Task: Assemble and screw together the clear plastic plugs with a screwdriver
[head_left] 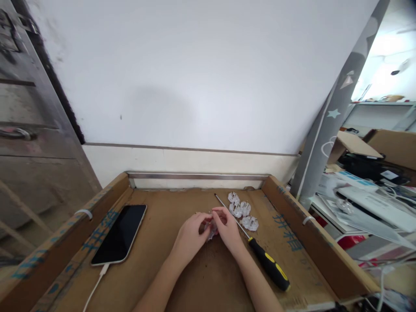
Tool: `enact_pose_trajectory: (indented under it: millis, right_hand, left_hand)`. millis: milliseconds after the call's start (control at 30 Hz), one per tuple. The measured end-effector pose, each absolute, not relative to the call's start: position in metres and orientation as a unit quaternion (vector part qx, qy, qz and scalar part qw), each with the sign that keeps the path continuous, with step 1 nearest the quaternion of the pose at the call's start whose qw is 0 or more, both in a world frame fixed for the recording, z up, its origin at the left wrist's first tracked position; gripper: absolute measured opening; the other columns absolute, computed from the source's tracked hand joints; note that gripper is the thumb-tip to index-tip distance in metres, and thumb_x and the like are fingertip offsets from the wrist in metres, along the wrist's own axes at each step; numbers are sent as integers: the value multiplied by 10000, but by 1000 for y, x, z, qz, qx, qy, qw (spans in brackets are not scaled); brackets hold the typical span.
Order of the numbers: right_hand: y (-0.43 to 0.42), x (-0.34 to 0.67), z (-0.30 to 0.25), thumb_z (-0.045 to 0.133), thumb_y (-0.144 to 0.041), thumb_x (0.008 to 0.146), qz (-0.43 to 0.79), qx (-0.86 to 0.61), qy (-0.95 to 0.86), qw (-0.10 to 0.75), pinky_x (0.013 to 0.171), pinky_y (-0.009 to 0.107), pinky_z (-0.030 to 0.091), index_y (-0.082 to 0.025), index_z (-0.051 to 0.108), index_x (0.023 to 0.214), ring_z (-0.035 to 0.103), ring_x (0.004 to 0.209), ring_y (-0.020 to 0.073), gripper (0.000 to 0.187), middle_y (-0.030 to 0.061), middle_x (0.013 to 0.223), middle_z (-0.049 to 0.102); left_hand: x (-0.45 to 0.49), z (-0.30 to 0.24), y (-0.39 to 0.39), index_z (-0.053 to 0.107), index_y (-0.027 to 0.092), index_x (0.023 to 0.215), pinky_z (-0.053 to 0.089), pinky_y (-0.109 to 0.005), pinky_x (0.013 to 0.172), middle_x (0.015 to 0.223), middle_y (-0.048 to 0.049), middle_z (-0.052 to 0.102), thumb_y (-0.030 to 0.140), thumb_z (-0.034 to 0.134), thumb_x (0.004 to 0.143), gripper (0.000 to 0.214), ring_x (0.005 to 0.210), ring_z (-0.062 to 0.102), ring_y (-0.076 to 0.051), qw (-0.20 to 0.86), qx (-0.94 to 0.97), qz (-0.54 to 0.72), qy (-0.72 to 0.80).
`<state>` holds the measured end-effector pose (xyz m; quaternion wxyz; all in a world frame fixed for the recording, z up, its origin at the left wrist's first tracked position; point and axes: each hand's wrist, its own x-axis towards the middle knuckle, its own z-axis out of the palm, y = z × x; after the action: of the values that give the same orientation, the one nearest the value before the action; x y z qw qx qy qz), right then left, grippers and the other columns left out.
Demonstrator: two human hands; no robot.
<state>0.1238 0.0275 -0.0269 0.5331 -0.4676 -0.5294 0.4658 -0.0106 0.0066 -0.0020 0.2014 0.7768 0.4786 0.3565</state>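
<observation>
My left hand (pixel 189 236) and my right hand (pixel 229 228) meet over the middle of a brown cardboard work surface (pixel 208 277). Both hands have their fingers curled around a small clear plastic piece (pixel 212 229) held between them. Just right of my right hand lies a screwdriver (pixel 256 249) with a black and yellow handle, its thin shaft pointing up-left. Several more clear plastic pieces (pixel 242 211) lie in a cluster beyond the shaft.
A black phone (pixel 119 234) with a white cable (pixel 96 288) lies on the left. Raised cardboard walls (pixel 312 234) edge the surface on both sides. A white wall stands behind. Cluttered boxes and papers (pixel 364 190) fill the right; a dark cabinet (pixel 29 143) stands left.
</observation>
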Motion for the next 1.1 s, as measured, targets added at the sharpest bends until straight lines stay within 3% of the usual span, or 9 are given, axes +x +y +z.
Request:
enact_pose_trajectory:
  millis: [400, 1100]
  right_hand:
    - [29, 123, -24, 584, -533, 690, 507, -449, -478, 560, 369, 186, 435, -153, 498, 944, 540, 587, 107, 465, 30, 769, 559]
    - [27, 122, -24, 574, -504, 716, 496, -446, -498, 555, 377, 182, 435, -150, 505, 943, 542, 589, 108, 427, 36, 757, 564]
  left_hand:
    - [-13, -2, 9, 618, 231, 893, 419, -313, 763, 885, -11, 620, 208, 519, 824, 123, 859, 534, -189, 55, 782, 337, 521]
    - [-13, 3, 8, 614, 225, 903, 415, -300, 732, 878, -22, 627, 215, 479, 837, 151, 836, 554, -193, 84, 789, 292, 534]
